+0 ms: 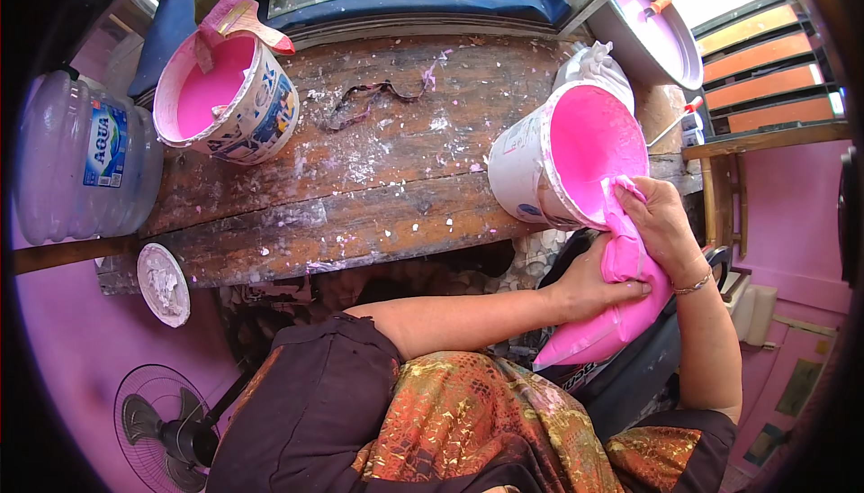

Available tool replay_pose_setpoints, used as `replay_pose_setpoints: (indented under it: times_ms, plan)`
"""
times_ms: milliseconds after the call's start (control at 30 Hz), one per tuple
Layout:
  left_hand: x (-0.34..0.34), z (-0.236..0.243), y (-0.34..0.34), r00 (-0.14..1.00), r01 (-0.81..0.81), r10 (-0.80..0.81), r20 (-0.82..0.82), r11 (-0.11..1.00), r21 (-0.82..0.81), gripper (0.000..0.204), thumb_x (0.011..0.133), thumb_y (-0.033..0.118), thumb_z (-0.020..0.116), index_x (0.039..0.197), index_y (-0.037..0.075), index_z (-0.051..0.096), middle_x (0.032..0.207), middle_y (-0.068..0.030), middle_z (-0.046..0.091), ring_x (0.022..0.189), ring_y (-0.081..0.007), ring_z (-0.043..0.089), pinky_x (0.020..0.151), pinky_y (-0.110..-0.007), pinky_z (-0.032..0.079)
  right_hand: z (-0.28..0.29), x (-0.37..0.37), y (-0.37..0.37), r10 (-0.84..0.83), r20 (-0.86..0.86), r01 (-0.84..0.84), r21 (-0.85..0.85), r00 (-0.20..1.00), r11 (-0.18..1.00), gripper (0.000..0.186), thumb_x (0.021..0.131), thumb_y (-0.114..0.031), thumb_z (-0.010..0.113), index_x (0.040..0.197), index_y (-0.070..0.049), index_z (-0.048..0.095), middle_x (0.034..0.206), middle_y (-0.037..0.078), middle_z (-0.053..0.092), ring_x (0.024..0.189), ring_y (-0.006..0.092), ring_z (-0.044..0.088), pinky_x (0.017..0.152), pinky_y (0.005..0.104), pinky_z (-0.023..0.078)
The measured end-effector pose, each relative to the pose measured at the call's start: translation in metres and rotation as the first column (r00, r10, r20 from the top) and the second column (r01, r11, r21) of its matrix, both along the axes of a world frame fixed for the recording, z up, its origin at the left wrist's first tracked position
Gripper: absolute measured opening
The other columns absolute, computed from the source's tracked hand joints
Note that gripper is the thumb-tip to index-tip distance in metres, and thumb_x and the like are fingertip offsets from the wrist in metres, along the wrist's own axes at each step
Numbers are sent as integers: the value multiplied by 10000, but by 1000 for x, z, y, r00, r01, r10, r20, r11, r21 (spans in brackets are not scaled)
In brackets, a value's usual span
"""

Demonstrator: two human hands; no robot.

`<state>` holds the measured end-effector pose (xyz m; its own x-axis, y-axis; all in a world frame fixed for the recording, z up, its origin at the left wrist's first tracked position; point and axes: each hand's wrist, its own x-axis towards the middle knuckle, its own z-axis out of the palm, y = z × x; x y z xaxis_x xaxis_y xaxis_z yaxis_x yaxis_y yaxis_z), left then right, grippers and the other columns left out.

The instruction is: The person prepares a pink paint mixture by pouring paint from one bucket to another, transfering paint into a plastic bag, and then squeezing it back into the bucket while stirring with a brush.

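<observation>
A clear plastic bag full of pink paint (601, 313) is held over my lap, its top against the front rim of a white bucket (520, 164) coated inside with bright pink. My right hand (657, 223) grips the bag's upper end at the rim, thumb pressed on the gathered plastic. My left hand (589, 286) is wrapped round the bag lower down, thumb across it. The bucket stands at the right front of a paint-spattered wooden table (360, 178). Whether paint is flowing from the bag is not clear.
At left stand a bucket of pink paint (270, 106) with a brush (234, 16) across it, a large water bottle (58, 160), a lid (164, 281) and a fan (162, 425). At back right are a tilted pink-filled pot (679, 61) and a white bundle (585, 61).
</observation>
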<state>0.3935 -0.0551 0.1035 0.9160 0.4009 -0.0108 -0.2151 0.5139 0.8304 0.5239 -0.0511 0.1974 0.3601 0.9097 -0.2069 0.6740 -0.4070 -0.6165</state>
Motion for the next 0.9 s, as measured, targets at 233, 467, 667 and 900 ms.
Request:
replay_pose_setpoints:
  times_ms: [233, 467, 667, 900]
  plan:
    - [-2, 5, 0, 998, -5, 9, 58, 998, -69, 770, 749, 266, 774, 1313, 2, 320, 1200, -131, 520, 1132, -208, 509, 984, -355, 399, 6, -6, -2, -45, 113, 41, 40, 993, 998, 189, 897, -136, 593, 838, 43, 615, 634, 146, 562, 599, 98, 451, 585, 315, 434]
    - [-5, 3, -4, 997, -71, 74, -36, 995, 77, 837, 718, 259, 803, 1335, -9, 305, 1255, -151, 491, 1183, -224, 478, 1021, -368, 372, 7, -18, -10, -103, 25, 95, 230, 994, 969, 174, 857, -133, 629, 890, 38, 615, 704, 88, 607, 654, 100, 507, 620, 300, 444]
    - [-8, 0, -7, 991, -123, 130, -37, 981, 152, 865, 700, 270, 819, 1337, -13, 308, 1265, -154, 477, 1197, -235, 466, 1026, -367, 367, 7, -21, -17, -121, 162, 54, 368, 979, 928, 126, 771, -62, 572, 848, 32, 537, 743, 109, 574, 695, 120, 511, 647, 299, 450]
    - [-13, 6, -5, 975, -191, 217, -56, 934, 301, 855, 675, 252, 830, 1320, 0, 328, 1210, -164, 502, 1157, -245, 502, 994, -366, 394, -1, -20, -28, -125, 7, 107, 478, 992, 872, 79, 739, 20, 565, 799, -8, 522, 719, -13, 487, 672, 54, 410, 610, 208, 380]
